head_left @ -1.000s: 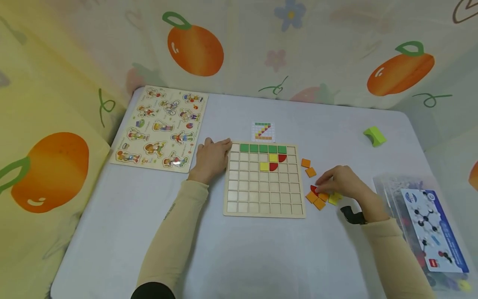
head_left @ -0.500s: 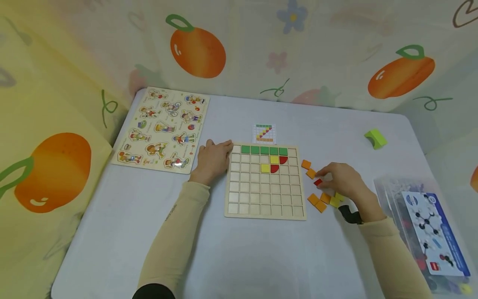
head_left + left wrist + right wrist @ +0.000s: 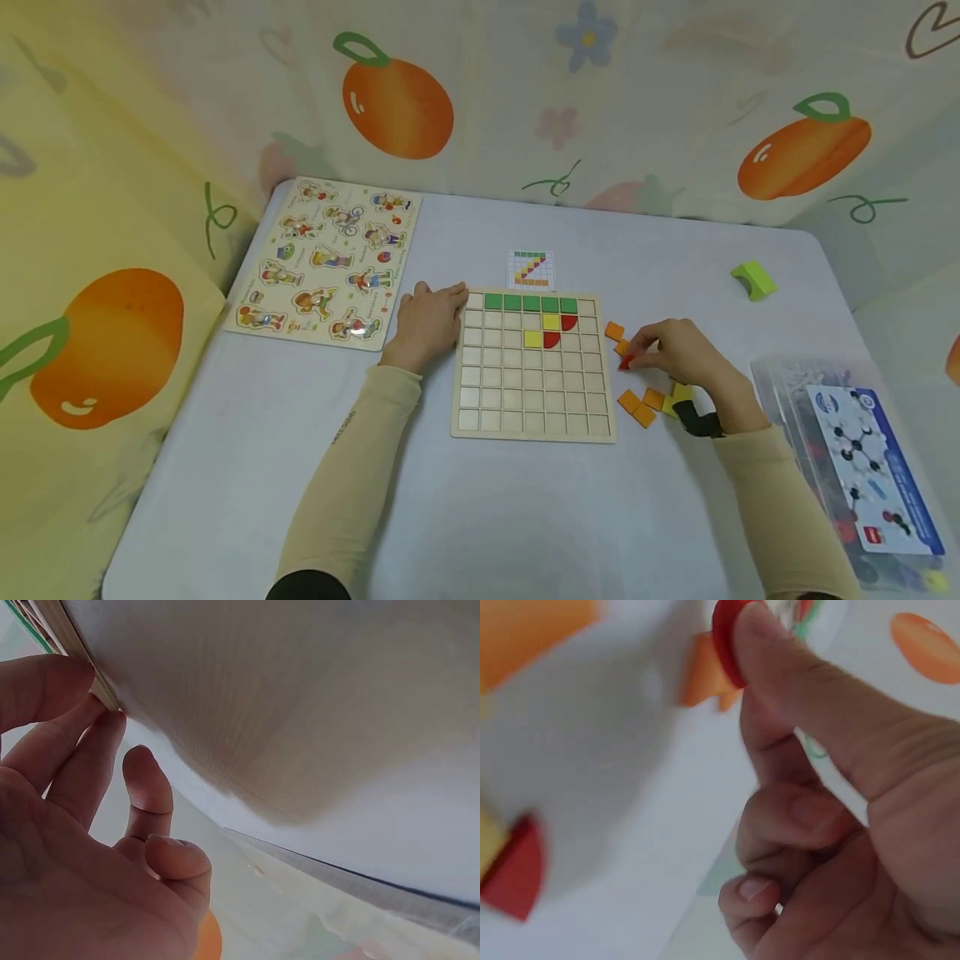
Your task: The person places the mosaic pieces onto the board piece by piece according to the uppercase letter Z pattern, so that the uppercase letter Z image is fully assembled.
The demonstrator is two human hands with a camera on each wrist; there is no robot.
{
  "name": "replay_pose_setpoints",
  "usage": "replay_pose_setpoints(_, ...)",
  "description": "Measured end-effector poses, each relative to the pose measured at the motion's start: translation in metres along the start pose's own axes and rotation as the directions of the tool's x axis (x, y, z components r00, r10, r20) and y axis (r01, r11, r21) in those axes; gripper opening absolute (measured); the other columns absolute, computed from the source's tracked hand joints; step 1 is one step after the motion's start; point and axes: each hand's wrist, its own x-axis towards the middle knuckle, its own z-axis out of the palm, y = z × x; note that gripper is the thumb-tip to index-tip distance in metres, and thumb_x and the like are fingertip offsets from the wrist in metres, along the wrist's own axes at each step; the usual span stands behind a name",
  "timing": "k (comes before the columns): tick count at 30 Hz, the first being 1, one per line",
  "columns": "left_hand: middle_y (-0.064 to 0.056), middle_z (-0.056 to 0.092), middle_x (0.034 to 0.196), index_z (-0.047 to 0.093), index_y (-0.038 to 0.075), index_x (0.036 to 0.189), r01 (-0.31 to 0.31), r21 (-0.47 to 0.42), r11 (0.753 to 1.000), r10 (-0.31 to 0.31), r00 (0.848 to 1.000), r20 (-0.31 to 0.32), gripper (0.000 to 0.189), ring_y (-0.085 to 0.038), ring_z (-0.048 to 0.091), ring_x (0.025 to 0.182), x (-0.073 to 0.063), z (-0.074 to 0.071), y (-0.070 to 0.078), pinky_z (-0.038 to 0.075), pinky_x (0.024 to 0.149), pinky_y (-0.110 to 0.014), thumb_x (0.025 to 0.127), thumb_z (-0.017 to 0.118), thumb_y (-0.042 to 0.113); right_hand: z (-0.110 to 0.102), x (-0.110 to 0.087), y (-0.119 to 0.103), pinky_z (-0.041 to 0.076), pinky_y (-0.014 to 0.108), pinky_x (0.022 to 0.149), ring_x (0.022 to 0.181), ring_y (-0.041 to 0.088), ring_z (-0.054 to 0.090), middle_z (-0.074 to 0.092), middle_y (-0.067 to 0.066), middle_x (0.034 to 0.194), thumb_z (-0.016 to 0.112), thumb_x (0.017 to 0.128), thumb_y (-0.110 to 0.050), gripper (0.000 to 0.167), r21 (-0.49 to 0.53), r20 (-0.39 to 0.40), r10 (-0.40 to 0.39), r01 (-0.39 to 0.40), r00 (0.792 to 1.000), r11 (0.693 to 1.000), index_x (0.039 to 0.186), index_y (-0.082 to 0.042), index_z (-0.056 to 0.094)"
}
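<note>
My left hand (image 3: 427, 323) holds the top left corner of the wooden grid board (image 3: 491, 398), thumb and fingertips together at its edge (image 3: 69, 637). Green squares (image 3: 531, 302) line the board's top row. Below them, yellow squares (image 3: 551, 321) sit beside red quarter-round pieces (image 3: 568, 322). Right of the board, my right hand (image 3: 675, 350) pinches a red piece (image 3: 626, 362) between thumb and index finger; the right wrist view shows this red piece (image 3: 727, 641) on edge. Orange squares (image 3: 614, 330) lie close to those fingertips.
More orange squares (image 3: 643, 415) and yellow pieces (image 3: 681, 393) lie under the right wrist. A small pattern card (image 3: 531, 270) sits behind the board. A picture puzzle (image 3: 322, 262) lies at left, a green arch block (image 3: 754, 279) at back right, and a clear box (image 3: 787, 375) at right.
My right hand has lifted the red piece from among the loose pieces and moved it away from me, slightly left. The left hand keeps its place at the board's corner.
</note>
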Motion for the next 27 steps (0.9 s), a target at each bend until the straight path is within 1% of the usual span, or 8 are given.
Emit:
replay_pose_setpoints(4,0.01,0.051,0.159,0.057,0.023,0.149,0.001,0.003,1.0,-0.001,1.0,0.006,0.045,-0.032,0.054,0.104,-0.001,0.0,0.0,0.043,0.084,-0.044,0.106,0.045,0.018,-0.001,0.015,-0.016,0.036,0.021,0.058,0.065,0.014,0.047,0.078,0.008,0.091,0.079,0.089,-0.014,0.011,0.036,0.002,-0.09,0.09,0.996,0.995,0.098,-0.007,0.081)
replay_pose_setpoints(9,0.01,0.051,0.159,0.057,0.023,0.149,0.005,0.014,1.0,-0.005,1.0,0.012,0.046,-0.032,0.054,0.103,-0.001,-0.001,-0.001,0.043,0.084,-0.044,0.105,0.047,0.017,0.01,0.04,-0.045,0.04,0.025,0.067,0.077,0.017,0.054,0.079,0.005,0.091,0.081,0.088,-0.016,0.009,0.079,0.04,-0.155,0.151,0.987,0.985,0.094,-0.01,0.082)
replay_pose_setpoints(11,0.01,0.051,0.159,0.057,0.023,0.149,0.005,0.014,1.0,-0.005,1.0,0.016,0.047,-0.032,0.054,0.103,-0.001,-0.001,-0.001,0.043,0.083,-0.044,0.104,0.048,0.016,0.016,0.048,-0.055,0.043,0.027,0.074,0.086,0.019,0.059,0.08,0.003,0.092,0.083,0.086,-0.017,0.007,0.071,0.037,-0.189,0.186,0.981,0.98,0.091,-0.011,0.081)
replay_pose_setpoints(15,0.01,0.05,0.16,0.056,0.024,0.15,0.002,0.012,1.0,-0.003,1.0,0.021,0.047,-0.032,0.054,0.103,-0.001,-0.001,0.0,0.042,0.084,-0.044,0.105,0.047,0.016,0.027,0.06,-0.074,0.048,0.028,0.078,0.086,0.018,0.065,0.08,0.001,0.087,0.084,0.085,-0.017,0.006,0.064,0.044,-0.244,0.241,0.969,0.968,0.088,-0.012,0.082)
replay_pose_setpoints(18,0.011,0.05,0.16,0.056,0.024,0.15,0.006,0.012,1.0,-0.006,1.0,0.023,0.047,-0.033,0.054,0.106,0.0,-0.001,0.001,0.043,0.086,-0.045,0.105,0.046,0.016,0.031,0.067,-0.085,0.05,0.028,0.077,0.081,0.013,0.065,0.08,0.0,0.086,0.083,0.086,-0.018,0.008,0.039,0.088,-0.25,0.247,0.964,0.968,0.091,-0.012,0.083)
replay_pose_setpoints(22,0.011,0.05,0.16,0.056,0.025,0.15,0.009,0.014,1.0,-0.009,1.0,0.021,0.046,-0.033,0.055,0.106,0.0,-0.001,0.001,0.044,0.087,-0.045,0.105,0.046,0.018,0.033,0.073,-0.095,0.053,0.031,0.082,0.085,0.012,0.068,0.081,-0.001,0.09,0.083,0.087,-0.021,0.013,-0.032,0.139,-0.206,0.212,0.969,0.977,0.097,-0.014,0.084)
replay_pose_setpoints(24,0.011,0.05,0.16,0.056,0.025,0.15,0.007,0.014,1.0,-0.007,1.0,0.017,0.047,-0.032,0.054,0.105,0.0,-0.001,0.001,0.044,0.086,-0.045,0.105,0.046,0.018,0.034,0.073,-0.098,0.055,0.033,0.082,0.087,0.014,0.069,0.082,-0.001,0.09,0.083,0.087,-0.022,0.013,-0.053,0.141,-0.185,0.194,0.973,0.98,0.097,-0.014,0.085)
replay_pose_setpoints(27,0.012,0.05,0.16,0.056,0.025,0.15,0.007,0.014,1.0,-0.008,1.0,0.013,0.046,-0.032,0.055,0.106,0.0,-0.001,0.0,0.044,0.086,-0.044,0.106,0.046,0.019,0.037,0.073,-0.102,0.055,0.032,0.079,0.087,0.014,0.07,0.082,-0.003,0.09,0.083,0.086,-0.025,0.012,-0.062,0.123,-0.181,0.189,0.976,0.98,0.094,-0.016,0.085)
